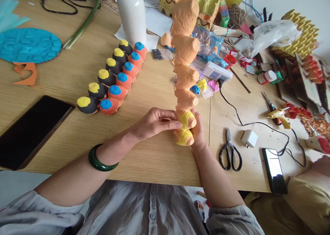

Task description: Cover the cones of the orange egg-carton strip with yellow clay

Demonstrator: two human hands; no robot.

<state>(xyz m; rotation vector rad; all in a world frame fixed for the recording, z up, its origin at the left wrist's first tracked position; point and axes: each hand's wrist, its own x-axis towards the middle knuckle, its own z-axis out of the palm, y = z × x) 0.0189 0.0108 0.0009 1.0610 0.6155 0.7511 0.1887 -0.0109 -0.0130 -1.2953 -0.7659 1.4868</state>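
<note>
Held upright over the table is an orange egg carton strip [185, 90], its lowest two bumps coated in yellow clay [186, 120]. My left hand [157, 124], with a green bangle [99, 159] on the forearm, presses its thumb and fingers against the yellow-covered bump from the left. Around the strip's right and back side curls my right hand [198, 128], its fingers partly hidden behind the carton. To the left lies a double row of egg carton bumps, black ones with yellow tops [105, 76] beside red ones with blue tops [122, 78].
A white bottle [132, 16] stands behind the rows. Scissors [230, 150], a white charger [249, 138], a phone [274, 169], a power strip [218, 71] with a cord and a glue gun [279, 116] lie right. A dark tablet [33, 131] lies left. Another person's sleeve [309, 200] shows.
</note>
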